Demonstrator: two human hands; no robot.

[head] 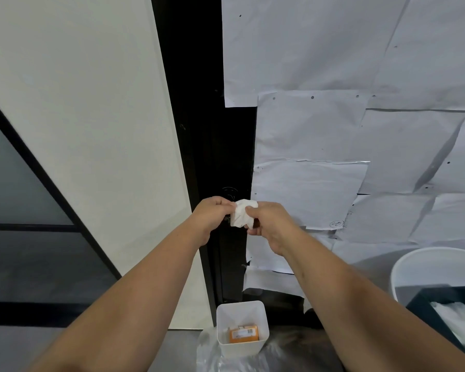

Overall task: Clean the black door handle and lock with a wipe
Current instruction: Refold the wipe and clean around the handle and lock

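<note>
Fingertips of both hands pinch a crumpled white wipe (243, 216) between them, the left hand (212, 214) gripping its left edge and the right hand (266, 222) its right and lower folds. The wipe is held against the black door frame (199, 135), just below a round lock (229, 193) whose outline barely shows against the dark surface. The door handle itself is hidden behind the wipe and hands. Both bare forearms reach in from the bottom edge, well apart at the elbows. Right of the frame, taped sheets of white paper (333, 130) cover the door; left is a plain pale wall (78, 103). Below the hands, a small white bin (261, 312) holds an orange packet (244, 334). A white bucket (414, 264) is cut off at the right edge.
</note>
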